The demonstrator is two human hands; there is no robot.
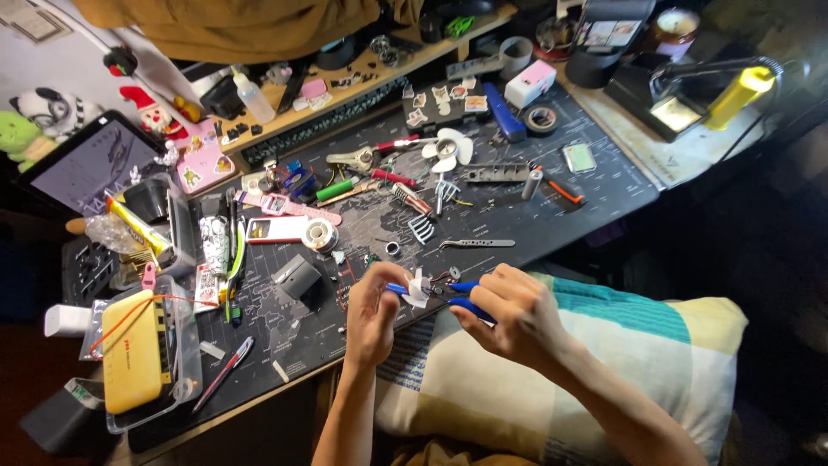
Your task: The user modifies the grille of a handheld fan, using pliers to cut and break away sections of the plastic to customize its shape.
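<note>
My left hand pinches a small white propeller; my right hand grips blue-handled pliers, tips at its hub, work unfinished.

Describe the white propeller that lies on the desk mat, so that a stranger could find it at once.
Start at the dark desk mat and look toward its far middle, just in front of the black tray of stickers. The white propeller lies there flat, untouched. Unlike the smaller white fan held by the left hand, no hand is near it.
</note>
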